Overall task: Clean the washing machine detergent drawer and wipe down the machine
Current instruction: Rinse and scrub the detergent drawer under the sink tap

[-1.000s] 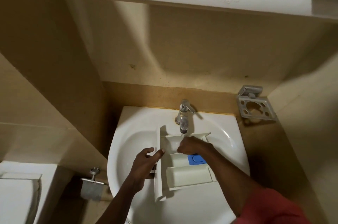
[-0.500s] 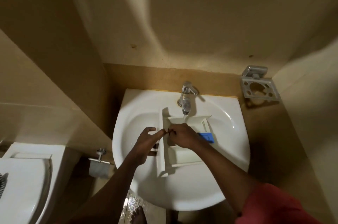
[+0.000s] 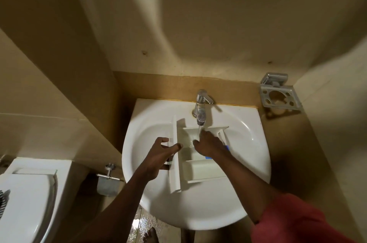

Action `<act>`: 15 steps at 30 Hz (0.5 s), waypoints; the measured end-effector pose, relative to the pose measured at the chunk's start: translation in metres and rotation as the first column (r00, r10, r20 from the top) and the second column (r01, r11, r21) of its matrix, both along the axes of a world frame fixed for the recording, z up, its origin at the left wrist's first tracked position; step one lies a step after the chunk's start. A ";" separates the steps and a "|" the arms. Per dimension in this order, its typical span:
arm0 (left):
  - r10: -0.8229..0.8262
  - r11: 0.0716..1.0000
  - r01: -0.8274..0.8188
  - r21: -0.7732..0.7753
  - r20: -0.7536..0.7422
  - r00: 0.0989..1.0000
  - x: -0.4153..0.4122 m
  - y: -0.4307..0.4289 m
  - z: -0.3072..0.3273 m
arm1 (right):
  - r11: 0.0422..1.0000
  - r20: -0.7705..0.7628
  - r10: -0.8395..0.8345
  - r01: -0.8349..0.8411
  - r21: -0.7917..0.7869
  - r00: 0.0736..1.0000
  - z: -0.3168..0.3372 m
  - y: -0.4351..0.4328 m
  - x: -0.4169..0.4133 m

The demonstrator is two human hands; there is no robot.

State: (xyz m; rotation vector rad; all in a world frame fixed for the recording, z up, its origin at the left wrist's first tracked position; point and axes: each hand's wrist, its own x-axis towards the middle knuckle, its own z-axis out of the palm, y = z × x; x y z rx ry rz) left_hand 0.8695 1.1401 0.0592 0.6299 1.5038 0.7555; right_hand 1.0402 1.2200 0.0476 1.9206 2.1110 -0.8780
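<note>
"While water runs from the tap [image 3: 201, 108], where does the head view put the drawer [image 3: 200, 169]?"

"Lying flat inside the sink [image 3: 248, 163]. Its back end is under the tap at the basin's 12 o'clock, and its front panel faces 9 o'clock."

"And the hands?"

"The left hand [image 3: 158, 155] grips that front panel, thumb on one side and fingers curled over the other. The right hand [image 3: 208, 143] is down in the rear compartment where the stream lands, fingers bent. Whether they pinch anything or only rub cannot be told."

"What could go wrong?"

"Splash, most likely. Water striking the compartment walls could jump the rim. The floor [image 3: 143, 221] at 6 o'clock, by the person's foot [image 3: 151, 234], looks wet, so a slip is a fair worry. The drawer is wet plastic gripped at one end only. If that grip slides, it could knock against the basin. The blue piece [image 3: 208, 157] under the right wrist looks like a separate insert, and hard rubbing might pop it loose."

"Anything nearby?"

"A metal holder [image 3: 278, 96] at 2 o'clock and a toilet [image 3: 25, 193] at 8 o'clock."
</note>
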 end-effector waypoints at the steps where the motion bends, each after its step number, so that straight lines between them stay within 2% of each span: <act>1: 0.000 1.000 0.000 0.005 0.005 1.000 0.001 -0.001 0.001 | 0.998 -0.083 0.060 -0.059 0.015 0.995 0.000 -0.005 -0.008; 3: 0.013 1.000 -0.014 0.020 0.023 1.000 0.005 -0.002 0.002 | 0.985 -0.276 0.169 -0.168 0.030 0.946 0.005 -0.020 -0.019; 5: 0.021 0.999 -0.022 0.039 0.024 0.999 0.004 -0.004 0.002 | 0.980 -0.282 0.197 -0.194 0.041 0.939 0.005 -0.019 -0.007; 7: 0.017 0.999 -0.018 0.047 0.008 1.000 0.000 -0.004 0.002 | 0.981 -0.116 0.182 -0.172 0.089 0.976 0.003 -0.005 0.018; 9: 0.023 0.998 -0.023 0.053 0.000 1.000 -0.001 -0.006 0.003 | 0.989 0.040 0.081 -0.085 0.117 0.996 -0.001 0.013 0.042; 11: 0.021 0.998 -0.021 0.059 0.005 1.000 0.002 -0.007 0.003 | 0.995 0.105 0.046 -0.055 0.084 0.993 0.001 0.020 0.042; 12: 0.026 0.998 -0.027 0.061 0.009 1.000 0.005 -0.007 0.004 | 0.995 0.087 0.082 -0.086 0.048 0.993 0.004 0.015 0.033; 15: 0.033 0.998 -0.034 0.052 0.017 0.999 0.001 -0.007 0.004 | 0.972 -0.171 0.220 -0.231 -0.046 0.960 0.015 -0.010 0.000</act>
